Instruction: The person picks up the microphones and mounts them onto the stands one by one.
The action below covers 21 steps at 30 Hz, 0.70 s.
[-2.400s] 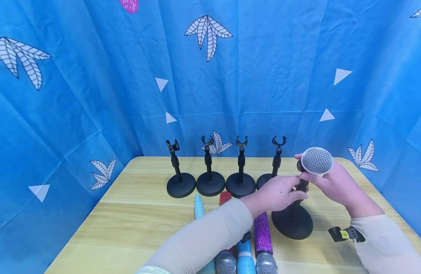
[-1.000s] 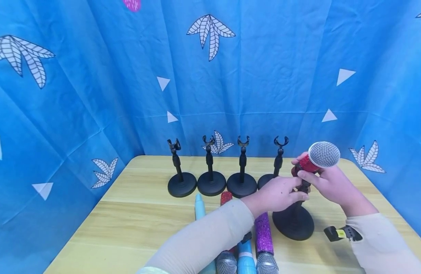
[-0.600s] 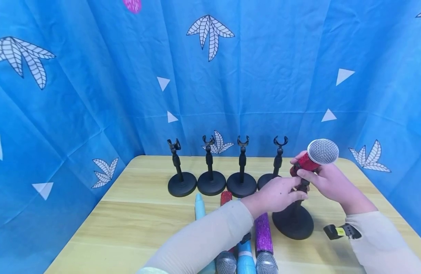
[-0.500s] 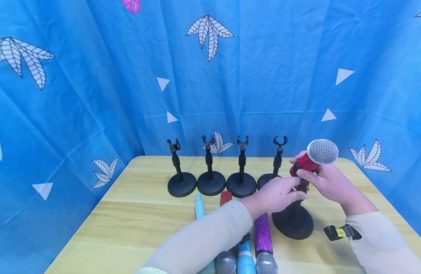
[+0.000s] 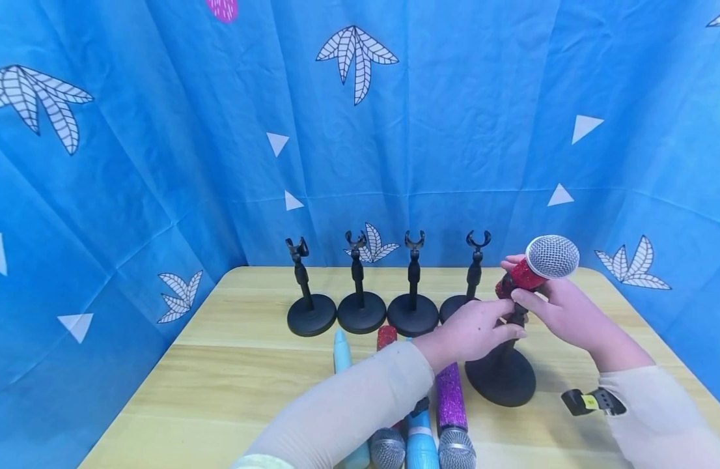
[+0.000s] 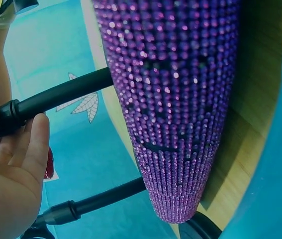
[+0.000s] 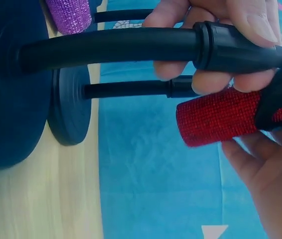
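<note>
A red glittery microphone with a silver mesh head sits in the black clip atop a microphone stand on the right. Its head tilts up and to the right. My right hand holds this microphone from behind, thumb at the clip. With curled fingers, my left hand grips the stand's pole just below the clip. In the right wrist view, the tail of the red microphone sticks out past the clip. A purple glittery microphone fills much of the left wrist view, close to that camera.
Several black stands with U-shaped clips line the table's back. Under and beside my left forearm lie a pale teal microphone, another red one, a blue one and the purple one. A blue curtain surrounds the wooden table.
The red microphone's head has swung up and slightly right, so its red handle shows now. My right hand has turned with it; my left hand keeps its grip on the pole.
</note>
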### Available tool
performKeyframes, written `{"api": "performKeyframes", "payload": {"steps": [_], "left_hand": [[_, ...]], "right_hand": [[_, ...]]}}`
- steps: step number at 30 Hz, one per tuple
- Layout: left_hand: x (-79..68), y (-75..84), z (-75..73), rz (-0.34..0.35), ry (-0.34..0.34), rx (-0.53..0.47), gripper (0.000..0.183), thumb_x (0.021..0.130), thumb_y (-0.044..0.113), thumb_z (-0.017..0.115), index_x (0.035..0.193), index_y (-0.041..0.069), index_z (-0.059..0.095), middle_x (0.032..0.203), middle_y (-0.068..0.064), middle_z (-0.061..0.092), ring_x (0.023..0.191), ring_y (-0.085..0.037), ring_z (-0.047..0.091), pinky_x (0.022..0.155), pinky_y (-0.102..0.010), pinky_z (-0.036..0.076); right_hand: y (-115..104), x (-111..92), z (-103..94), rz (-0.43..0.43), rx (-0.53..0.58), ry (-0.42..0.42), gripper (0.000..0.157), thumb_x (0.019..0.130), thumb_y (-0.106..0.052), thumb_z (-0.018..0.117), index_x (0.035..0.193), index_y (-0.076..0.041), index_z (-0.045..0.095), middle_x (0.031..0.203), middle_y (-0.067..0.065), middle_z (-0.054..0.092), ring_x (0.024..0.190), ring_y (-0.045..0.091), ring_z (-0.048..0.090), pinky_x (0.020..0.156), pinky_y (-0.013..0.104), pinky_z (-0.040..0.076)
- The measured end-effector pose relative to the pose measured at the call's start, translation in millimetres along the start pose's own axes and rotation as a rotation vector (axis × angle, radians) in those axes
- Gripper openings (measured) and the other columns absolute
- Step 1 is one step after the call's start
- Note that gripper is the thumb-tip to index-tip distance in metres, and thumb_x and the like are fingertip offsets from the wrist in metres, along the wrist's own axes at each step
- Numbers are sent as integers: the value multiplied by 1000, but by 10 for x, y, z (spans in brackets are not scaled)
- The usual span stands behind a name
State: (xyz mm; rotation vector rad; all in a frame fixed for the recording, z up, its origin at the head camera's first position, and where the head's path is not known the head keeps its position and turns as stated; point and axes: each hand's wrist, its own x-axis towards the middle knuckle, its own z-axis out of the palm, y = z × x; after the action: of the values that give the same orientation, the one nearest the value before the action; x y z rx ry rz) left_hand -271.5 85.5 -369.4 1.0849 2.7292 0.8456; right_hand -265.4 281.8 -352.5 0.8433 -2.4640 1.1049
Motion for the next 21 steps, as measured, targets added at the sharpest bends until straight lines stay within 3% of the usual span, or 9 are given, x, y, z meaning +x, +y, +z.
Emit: {"api": "performKeyframes", "payload": {"steps": [5,8,12,18,21], "left_hand": [[-8,-4,2,10,12,-14,22,100,43,61,118,31,62,110,21,69,106,7,60,91,-20,48],[-4,-4,6,4,9,-17,21,100,44,61,117,31,63,107,21,69,104,8,61,91,-21,48],[9,-3,-2,6,1,-1,22,100,44,61,117,30,64,107,20,69,101,8,61,88,-20,49],[12,-3,-11,16,-2,7,27,101,45,59,124,31,64,111,21,68,102,9,59,92,-19,47],[3,-7,-7,15,-4,-6,25,102,43,59,122,31,65,112,22,68,103,9,59,93,-19,46]], "right_hand": [[50,-150,-48,126,-19,-73,48,105,-16,56,150,-4,43,141,22,55,125,17,55,92,10,39],[84,-245,-87,176,-44,-123,49,108,-21,51,152,-2,40,141,23,55,126,35,56,96,30,50],[158,-358,-97,224,-91,-258,53,106,-30,54,149,-1,43,138,23,58,123,47,57,92,61,49],[267,-483,112,208,-107,-473,69,87,-34,76,141,1,51,137,20,58,123,43,56,95,60,48],[282,-497,289,200,-73,-532,72,74,-31,85,133,-1,56,126,10,64,115,30,60,96,47,49]]}}
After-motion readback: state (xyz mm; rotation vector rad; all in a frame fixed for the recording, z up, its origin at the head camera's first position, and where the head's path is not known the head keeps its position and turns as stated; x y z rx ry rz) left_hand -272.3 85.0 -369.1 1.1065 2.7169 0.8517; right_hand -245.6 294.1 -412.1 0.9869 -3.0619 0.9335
